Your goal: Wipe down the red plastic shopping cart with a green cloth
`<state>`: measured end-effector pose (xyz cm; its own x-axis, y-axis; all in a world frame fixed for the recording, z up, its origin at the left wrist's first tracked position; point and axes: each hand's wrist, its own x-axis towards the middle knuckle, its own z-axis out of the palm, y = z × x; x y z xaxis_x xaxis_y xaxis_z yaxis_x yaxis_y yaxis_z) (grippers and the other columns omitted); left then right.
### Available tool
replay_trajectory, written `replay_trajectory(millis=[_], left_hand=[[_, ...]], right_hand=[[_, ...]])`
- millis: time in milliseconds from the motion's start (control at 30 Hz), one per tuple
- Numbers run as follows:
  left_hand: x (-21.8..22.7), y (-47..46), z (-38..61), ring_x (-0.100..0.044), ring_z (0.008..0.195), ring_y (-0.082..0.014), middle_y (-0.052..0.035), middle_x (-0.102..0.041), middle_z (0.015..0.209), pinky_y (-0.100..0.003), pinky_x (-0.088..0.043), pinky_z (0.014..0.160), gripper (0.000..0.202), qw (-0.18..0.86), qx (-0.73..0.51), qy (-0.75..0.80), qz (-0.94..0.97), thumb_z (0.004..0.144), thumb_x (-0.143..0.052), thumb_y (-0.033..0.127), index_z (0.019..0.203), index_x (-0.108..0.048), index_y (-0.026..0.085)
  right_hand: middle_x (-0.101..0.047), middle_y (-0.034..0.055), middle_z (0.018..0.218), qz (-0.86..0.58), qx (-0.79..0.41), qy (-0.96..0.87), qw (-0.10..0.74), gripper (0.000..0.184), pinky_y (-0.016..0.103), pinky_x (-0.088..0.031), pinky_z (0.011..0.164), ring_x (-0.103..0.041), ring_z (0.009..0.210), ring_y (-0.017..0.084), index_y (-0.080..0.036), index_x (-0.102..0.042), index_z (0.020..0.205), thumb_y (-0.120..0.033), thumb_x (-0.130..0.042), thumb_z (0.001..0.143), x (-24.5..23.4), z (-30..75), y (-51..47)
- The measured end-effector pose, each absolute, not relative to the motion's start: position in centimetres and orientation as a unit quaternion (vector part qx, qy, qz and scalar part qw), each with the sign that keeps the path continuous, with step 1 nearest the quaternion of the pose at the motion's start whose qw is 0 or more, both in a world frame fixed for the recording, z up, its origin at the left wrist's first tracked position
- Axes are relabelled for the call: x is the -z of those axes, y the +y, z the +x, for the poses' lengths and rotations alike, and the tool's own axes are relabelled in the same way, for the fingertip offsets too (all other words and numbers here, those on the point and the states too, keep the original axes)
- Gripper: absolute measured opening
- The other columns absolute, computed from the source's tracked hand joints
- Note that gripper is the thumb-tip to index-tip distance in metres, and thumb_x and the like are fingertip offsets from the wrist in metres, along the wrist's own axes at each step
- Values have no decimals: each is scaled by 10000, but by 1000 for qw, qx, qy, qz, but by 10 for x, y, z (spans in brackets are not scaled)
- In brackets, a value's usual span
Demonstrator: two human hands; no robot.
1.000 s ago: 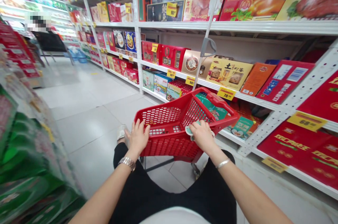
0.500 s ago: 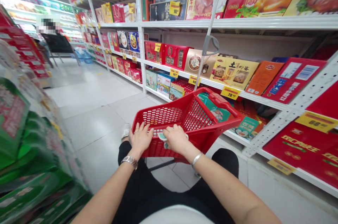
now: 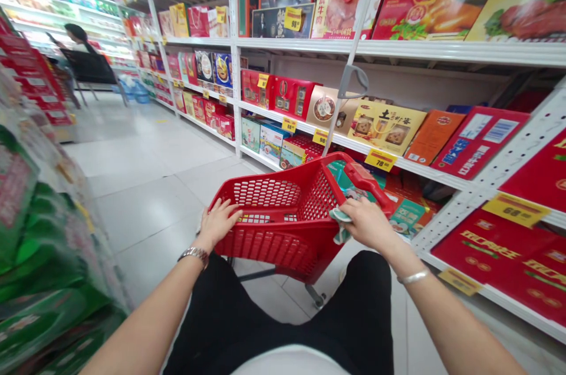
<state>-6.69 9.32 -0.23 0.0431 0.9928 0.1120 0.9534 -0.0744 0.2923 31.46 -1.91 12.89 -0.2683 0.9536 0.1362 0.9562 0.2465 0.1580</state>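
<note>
Between my knees stands a small red shopping cart with perforated plastic walls. My left hand lies over the rim at the cart's left end, fingers stretched out and a little apart, a metal watch on the wrist. At the near rim, close to the cart's handle end, my right hand is closed on a pale green and white cloth. Part of the cloth hangs below the fingers against the red plastic; the rest is hidden under the palm. The cart's handle lies just beyond this hand.
White shelves with boxed foods run along the right. A white pole with a grey hook rises behind the cart. Green packages are stacked at left. Farther back, a person sits on a black chair beside the aisle floor.
My right hand has slid the cloth rightward along the near rim towards the handle. My left hand has shifted slightly left, and the cart has moved a little left in view.
</note>
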Motion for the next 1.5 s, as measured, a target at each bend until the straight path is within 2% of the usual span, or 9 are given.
replay_trajectory(millis=[233,433,600,733,900,1067,1233,1367,1500], left_hand=[[-8,104,-62,-335,1491,-355,-112,-500,1541,-717,-155,1188,466,15,-189,674,714,959,-403,392,1345,-633,268],[-24,81,20,-366,1482,-321,-103,-469,1563,-664,-253,1184,510,84,-228,647,722,998,-351,428,1435,-540,246],[-21,66,48,-381,1472,-341,-61,-554,1494,-694,-172,1195,444,43,-205,617,758,1004,-335,349,1243,-708,307],[-21,73,31,-331,1496,-355,-28,-505,1536,-680,-186,1196,455,42,-164,606,777,984,-339,291,1083,-782,310],[-20,85,15,-342,1495,-309,12,-509,1532,-612,-209,1205,516,57,-161,600,781,970,-284,294,1052,-793,328],[-19,93,5,-378,1477,-264,40,-556,1487,-553,-228,1203,532,75,-164,584,792,951,-277,278,982,-804,343],[-25,104,-8,-412,1459,-221,80,-590,1450,-523,-262,1191,537,91,-155,558,811,947,-270,270,971,-792,391],[-33,116,-14,-381,1479,-241,43,-594,1454,-564,-258,1199,528,88,-124,551,820,945,-271,260,1019,-786,352],[-48,107,0,-350,1489,-335,-82,-548,1501,-694,-110,1205,454,9,-185,603,776,941,-359,276,1193,-735,250]], right_hand=[[-669,75,1026,-582,86,-808,43,153,337,-360,836,-562,926,208,-201,-706,993,-228,-561,953,-131,319,-27],[-670,139,1023,-603,143,-785,-1,196,410,-363,826,-526,991,286,-171,-698,981,-99,-541,888,-115,253,-27],[-681,149,1051,-556,113,-823,15,259,425,-390,833,-541,1022,292,-165,-694,1058,-115,-456,968,-98,186,-7],[-678,136,1075,-547,99,-831,27,268,406,-408,821,-554,1014,274,-172,-674,1119,-137,-441,992,-92,167,4],[-671,103,1075,-560,98,-822,26,158,388,-401,831,-550,1011,271,-191,-665,1078,-208,-564,958,-110,203,-20],[-679,84,1122,-590,72,-803,45,233,372,-387,875,-555,1023,255,-227,-670,1120,-334,-684,913,-148,269,-61],[-668,78,1234,-539,-34,-834,114,255,397,-401,1002,-581,1155,243,-246,-681,1119,-305,-713,873,-168,331,-68],[-674,74,1206,-465,-158,-847,206,243,357,-468,1000,-618,1134,214,-216,-676,1079,-244,-680,838,-165,345,-57],[-698,62,1106,-432,-157,-848,263,208,330,-507,931,-640,1042,197,-212,-669,1018,-170,-661,815,-156,324,-57]])
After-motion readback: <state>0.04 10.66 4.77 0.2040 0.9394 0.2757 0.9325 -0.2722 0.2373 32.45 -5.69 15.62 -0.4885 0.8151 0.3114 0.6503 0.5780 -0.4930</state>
